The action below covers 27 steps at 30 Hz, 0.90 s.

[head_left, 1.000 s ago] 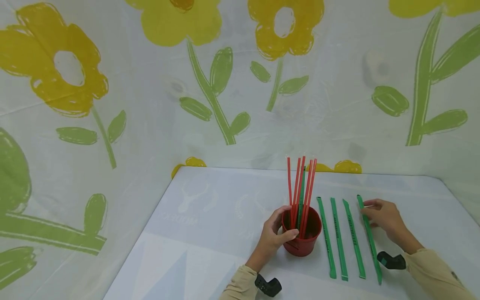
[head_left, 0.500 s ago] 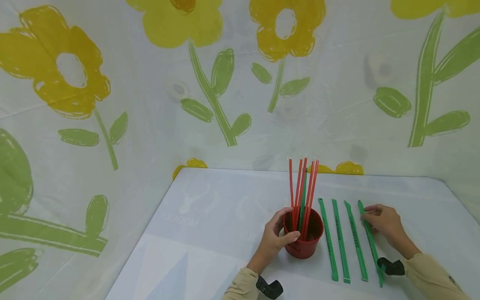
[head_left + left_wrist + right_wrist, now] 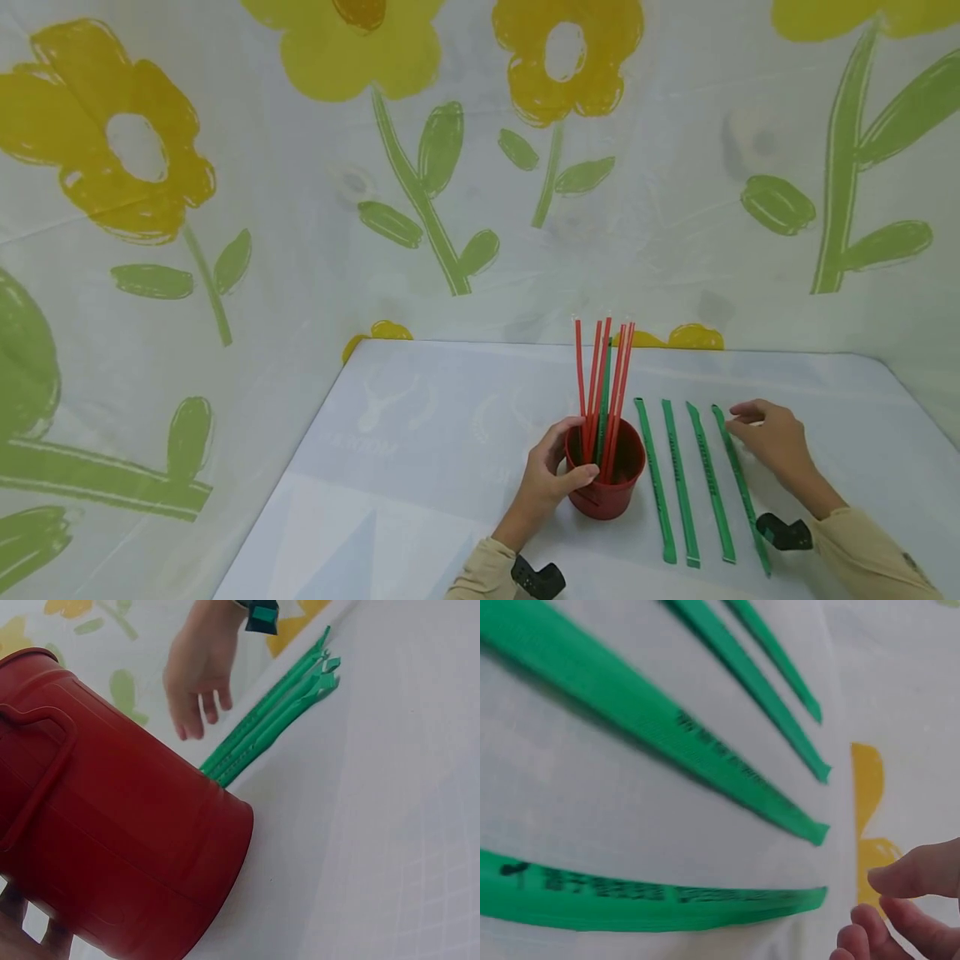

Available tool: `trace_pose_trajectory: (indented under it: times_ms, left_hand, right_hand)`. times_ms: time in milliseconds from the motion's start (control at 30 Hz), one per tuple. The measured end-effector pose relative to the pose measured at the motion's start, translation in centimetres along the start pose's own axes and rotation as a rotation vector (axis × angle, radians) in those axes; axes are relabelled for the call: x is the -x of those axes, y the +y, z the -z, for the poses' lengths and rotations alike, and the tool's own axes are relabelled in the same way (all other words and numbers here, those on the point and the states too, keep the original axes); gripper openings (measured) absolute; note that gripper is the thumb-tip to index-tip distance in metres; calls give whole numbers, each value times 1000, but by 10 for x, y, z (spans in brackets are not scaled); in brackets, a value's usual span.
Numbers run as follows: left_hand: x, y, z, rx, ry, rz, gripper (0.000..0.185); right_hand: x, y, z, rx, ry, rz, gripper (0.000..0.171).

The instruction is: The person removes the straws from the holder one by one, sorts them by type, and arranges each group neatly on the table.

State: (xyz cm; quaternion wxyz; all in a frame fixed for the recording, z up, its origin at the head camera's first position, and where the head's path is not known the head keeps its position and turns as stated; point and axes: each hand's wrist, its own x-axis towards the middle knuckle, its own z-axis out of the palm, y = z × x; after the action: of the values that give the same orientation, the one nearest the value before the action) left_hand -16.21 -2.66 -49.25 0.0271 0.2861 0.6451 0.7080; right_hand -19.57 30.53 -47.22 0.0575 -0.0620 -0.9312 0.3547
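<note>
Looking maybe halfway: red straws (image 3: 600, 375) plus one green one stand in the red cup (image 3: 606, 477), four green straws (image 3: 693, 483) lie flat at its 3 o'clock. Left hand (image 3: 551, 479) wraps the cup; right hand (image 3: 772, 442) hovers by the outermost straw's far tip, fingers loosely curled, gripping nothing. Cup's inside is hidden.

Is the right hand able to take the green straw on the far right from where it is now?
Probably yes: the right hand hovers beside the rightmost green straw, fingers relaxed, with nothing between them.
</note>
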Motion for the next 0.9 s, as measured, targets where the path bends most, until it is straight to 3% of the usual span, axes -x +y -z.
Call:
trace_pose_trajectory:
  times_ms: [167, 400, 633, 900]
  left_hand:
    - [0, -11, 2, 17, -8, 23, 56]
    - [0, -11, 1, 18, 3, 4, 57]
    - [0, -9, 0, 33, 5, -6, 59]
    - [0, -10, 0, 24, 8, 14, 57]
  right_hand:
    - [-4, -4, 2, -41, 18, 50, 39]
    - [-8, -10, -2, -113, -29, 57, 45]
    - [9, -54, 8, -137, -47, 123, 45]
    - [17, -88, 13, -177, 2, 189, 34]
